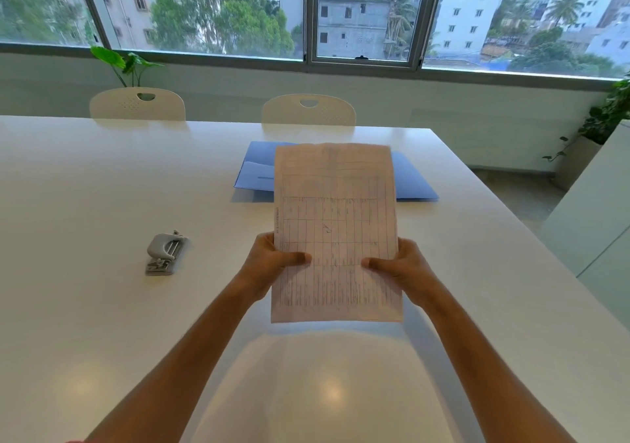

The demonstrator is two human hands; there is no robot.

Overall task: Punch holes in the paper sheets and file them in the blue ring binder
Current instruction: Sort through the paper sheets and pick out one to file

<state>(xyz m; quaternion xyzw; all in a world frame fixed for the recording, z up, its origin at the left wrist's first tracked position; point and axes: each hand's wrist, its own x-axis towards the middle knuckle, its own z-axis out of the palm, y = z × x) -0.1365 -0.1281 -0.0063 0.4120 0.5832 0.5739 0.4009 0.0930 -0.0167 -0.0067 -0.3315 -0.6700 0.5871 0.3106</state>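
Observation:
I hold a stack of printed paper sheets upright above the white table, a ruled table printed on the front. My left hand grips the stack's left edge with the thumb on the front. On the right edge, my right hand grips it the same way. Behind the sheets the blue ring binder lies open and flat on the table, its middle hidden by the paper. A grey hole punch sits on the table to the left of my left hand, apart from it.
Two white chairs stand at the table's far edge under a wide window. Potted plants stand at the back left and far right. A white cabinet stands to the right of the table.

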